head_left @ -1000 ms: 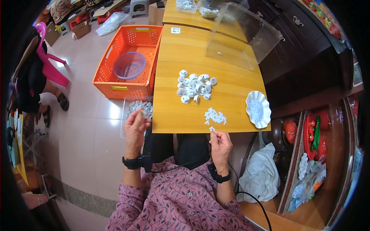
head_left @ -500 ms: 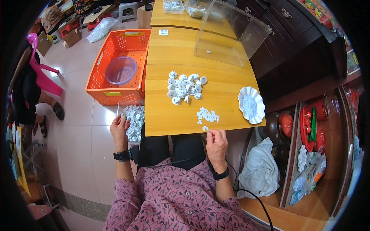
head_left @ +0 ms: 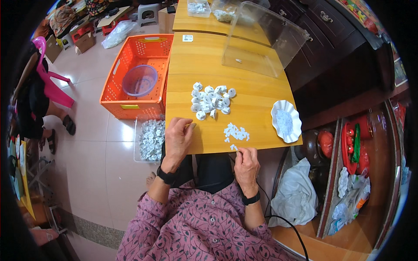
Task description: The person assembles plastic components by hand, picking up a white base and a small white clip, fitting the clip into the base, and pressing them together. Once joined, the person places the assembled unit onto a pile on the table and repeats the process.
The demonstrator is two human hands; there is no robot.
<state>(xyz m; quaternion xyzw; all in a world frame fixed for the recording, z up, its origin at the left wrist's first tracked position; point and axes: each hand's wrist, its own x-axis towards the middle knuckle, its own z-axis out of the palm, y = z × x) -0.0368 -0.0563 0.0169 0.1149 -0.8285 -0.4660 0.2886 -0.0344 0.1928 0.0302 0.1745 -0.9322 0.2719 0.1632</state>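
My left hand (head_left: 178, 138) is over the left front edge of the wooden table (head_left: 187, 56), fingers bent and a little apart, with nothing visible in them. At the table's front edge, my right hand (head_left: 247, 165) has thumb and finger pinched at a small white plastic piece (head_left: 234, 147). Just beyond it lies a loose pile of similar small white pieces (head_left: 236, 132). Farther back is a heap of round white plastic fittings (head_left: 212, 102). A scalloped white dish (head_left: 297, 124) at the right holds small pale translucent pieces (head_left: 283, 122).
Left of the table stand an orange crate (head_left: 133, 105) with a purple basket (head_left: 139, 81) inside and a clear bin (head_left: 138, 150) of white parts. A clear plastic box (head_left: 261, 41) stands at the back right. A person sits on a pink chair (head_left: 54, 89) at left.
My left hand has moved right and up from above the clear bin to the table's edge. My right hand stays pinched at nearly the same spot by the small pieces.
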